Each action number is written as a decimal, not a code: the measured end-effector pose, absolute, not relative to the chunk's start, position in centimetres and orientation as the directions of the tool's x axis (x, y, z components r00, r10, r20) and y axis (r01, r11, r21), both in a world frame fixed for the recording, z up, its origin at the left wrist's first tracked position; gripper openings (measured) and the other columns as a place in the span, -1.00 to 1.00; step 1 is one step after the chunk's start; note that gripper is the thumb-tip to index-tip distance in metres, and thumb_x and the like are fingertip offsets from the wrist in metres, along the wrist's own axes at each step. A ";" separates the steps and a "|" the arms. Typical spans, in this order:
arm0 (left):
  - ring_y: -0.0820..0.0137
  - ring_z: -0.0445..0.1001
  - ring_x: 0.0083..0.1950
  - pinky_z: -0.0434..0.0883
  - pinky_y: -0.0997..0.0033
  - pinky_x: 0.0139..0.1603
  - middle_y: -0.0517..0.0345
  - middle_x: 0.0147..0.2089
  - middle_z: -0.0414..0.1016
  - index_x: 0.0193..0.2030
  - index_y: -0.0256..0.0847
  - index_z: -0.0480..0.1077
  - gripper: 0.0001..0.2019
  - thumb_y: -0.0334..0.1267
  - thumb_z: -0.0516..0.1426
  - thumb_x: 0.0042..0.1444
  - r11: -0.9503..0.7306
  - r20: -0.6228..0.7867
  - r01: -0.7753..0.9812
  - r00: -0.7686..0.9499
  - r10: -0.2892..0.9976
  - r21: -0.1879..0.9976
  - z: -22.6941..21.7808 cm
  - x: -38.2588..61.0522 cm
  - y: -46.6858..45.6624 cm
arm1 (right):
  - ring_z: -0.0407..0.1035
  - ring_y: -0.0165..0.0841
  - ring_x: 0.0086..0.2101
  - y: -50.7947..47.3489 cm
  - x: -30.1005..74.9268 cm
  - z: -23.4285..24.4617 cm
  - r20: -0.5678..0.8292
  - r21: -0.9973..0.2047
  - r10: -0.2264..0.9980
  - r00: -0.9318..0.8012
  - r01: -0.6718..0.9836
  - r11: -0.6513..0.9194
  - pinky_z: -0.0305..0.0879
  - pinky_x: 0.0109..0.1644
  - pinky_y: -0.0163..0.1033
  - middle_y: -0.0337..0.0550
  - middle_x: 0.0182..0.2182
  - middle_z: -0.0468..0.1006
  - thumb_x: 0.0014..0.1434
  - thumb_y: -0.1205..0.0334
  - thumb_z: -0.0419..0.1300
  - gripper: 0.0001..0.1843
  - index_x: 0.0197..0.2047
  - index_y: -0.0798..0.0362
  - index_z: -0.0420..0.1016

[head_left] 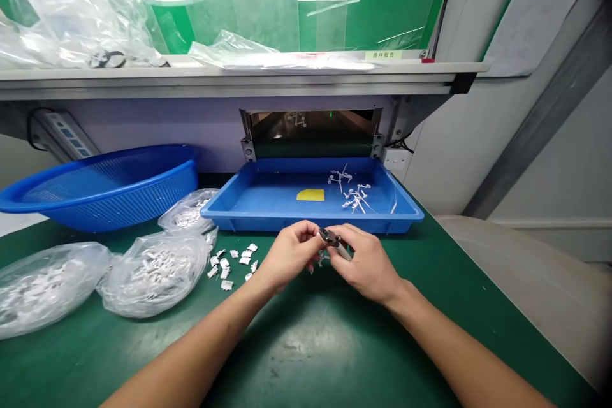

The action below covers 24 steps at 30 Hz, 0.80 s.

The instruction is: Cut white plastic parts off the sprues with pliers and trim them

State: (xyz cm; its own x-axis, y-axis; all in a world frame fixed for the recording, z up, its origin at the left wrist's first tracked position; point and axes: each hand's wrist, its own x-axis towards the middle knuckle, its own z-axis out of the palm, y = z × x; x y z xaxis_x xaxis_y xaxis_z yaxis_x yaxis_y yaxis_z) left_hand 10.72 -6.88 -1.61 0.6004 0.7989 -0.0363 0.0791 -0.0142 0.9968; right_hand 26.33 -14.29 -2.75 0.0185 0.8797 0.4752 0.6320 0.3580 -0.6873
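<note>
Head view, Q: What is held? A: A small dark part with a pale shank [333, 242], pinched closely between left hand [287, 256] and right hand [366, 264], above the green worktop [306, 357], just before the blue tray [310, 224]. Q: Nearby? A: Loose white plastic pieces [234, 262], beside the left hand. Q: Writing? A: Shelf label [384, 55] reads 首件报告.

Characters 首件报告, on a pale green label [383, 55], along the white shelf edge [201, 74], other paper too small to read

Hands [366, 264] pinching a small metal-tipped tool [336, 243], blue tray [287, 224] ahead, bagged white parts [155, 274] beside
</note>
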 end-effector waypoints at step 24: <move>0.65 0.19 -0.58 0.05 0.79 -0.75 0.25 -0.41 0.07 -0.26 -0.33 0.27 -0.91 -0.40 0.03 0.31 0.847 -0.093 -0.289 0.926 0.365 0.445 -2.4 7.9 -6.9 | 0.39 -0.31 -0.18 -14.1 26.7 -3.6 0.483 -0.730 0.865 -0.135 0.484 0.483 0.31 -0.02 -0.23 -0.18 -0.18 0.50 0.00 0.50 0.14 -0.64 -0.13 0.02 0.45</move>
